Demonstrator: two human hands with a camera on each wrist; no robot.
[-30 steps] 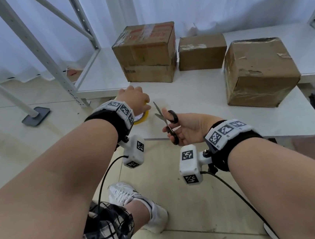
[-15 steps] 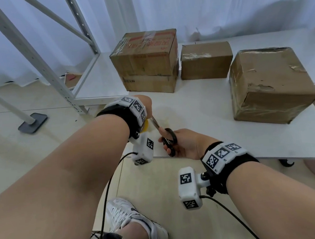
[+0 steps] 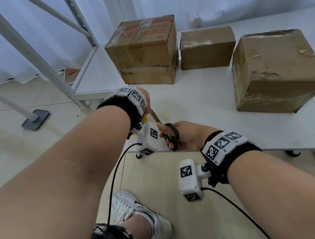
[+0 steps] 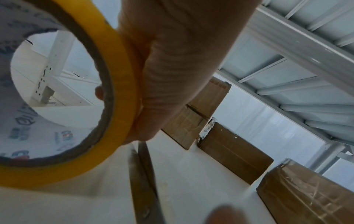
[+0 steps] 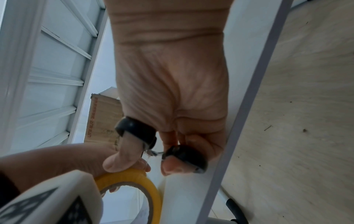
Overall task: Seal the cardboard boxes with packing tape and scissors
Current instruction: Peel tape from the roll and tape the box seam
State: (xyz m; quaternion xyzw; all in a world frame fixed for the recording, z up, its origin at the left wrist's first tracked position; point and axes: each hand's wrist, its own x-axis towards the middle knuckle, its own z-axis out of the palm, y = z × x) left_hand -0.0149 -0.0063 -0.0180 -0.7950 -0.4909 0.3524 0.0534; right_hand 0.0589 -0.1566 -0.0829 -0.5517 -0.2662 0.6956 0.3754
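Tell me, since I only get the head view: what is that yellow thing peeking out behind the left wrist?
Observer: A roll of yellow tape. The left hand pinches its wall, one fingertip inside the core.
Visitor: Where do the blades end?
Observer: The left wrist view shows the scissors pointing up just beneath the roll. I cannot tell whether they touch.
Visitor: And the other grip?
Observer: The right hand has its thumb through one black loop and a finger through the other.

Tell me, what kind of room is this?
Probably a packing or storage room. Three taped cardboard boxes sit on a white table, grey metal shelving stands beside it, and the person's hands hold a yellow tape roll and scissors.
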